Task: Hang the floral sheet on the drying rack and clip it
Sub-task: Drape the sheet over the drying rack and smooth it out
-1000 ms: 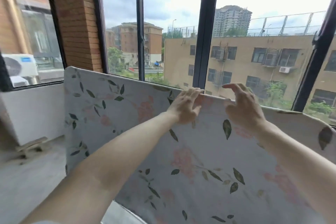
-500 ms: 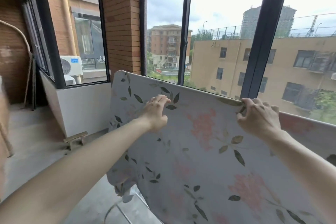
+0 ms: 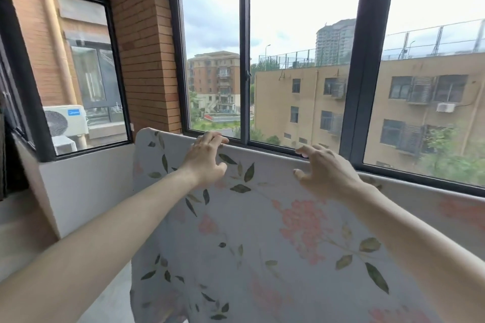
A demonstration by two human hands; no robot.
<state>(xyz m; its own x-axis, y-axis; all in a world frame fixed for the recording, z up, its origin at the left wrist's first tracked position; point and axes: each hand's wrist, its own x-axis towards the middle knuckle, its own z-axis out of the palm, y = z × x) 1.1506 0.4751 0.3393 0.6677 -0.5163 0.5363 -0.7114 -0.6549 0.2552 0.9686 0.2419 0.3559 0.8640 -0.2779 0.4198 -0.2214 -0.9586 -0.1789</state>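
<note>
The floral sheet hung draped over a hidden rail before the window, both hands' grips apart, left hand and right hand resting along its top fold, apparently to even it out.

A small blue brand label (lettering too blurred to read) on the outdoor air-conditioner unit.

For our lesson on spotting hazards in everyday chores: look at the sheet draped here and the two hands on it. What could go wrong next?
1. No clips show on the floral sheet, so it could slide off.
2. The left hand and right hand rest open-fingered at the top fold, not gripping; a tug could shift it.
3. Its bunched lower left corner hangs low and may touch the floor.
</note>
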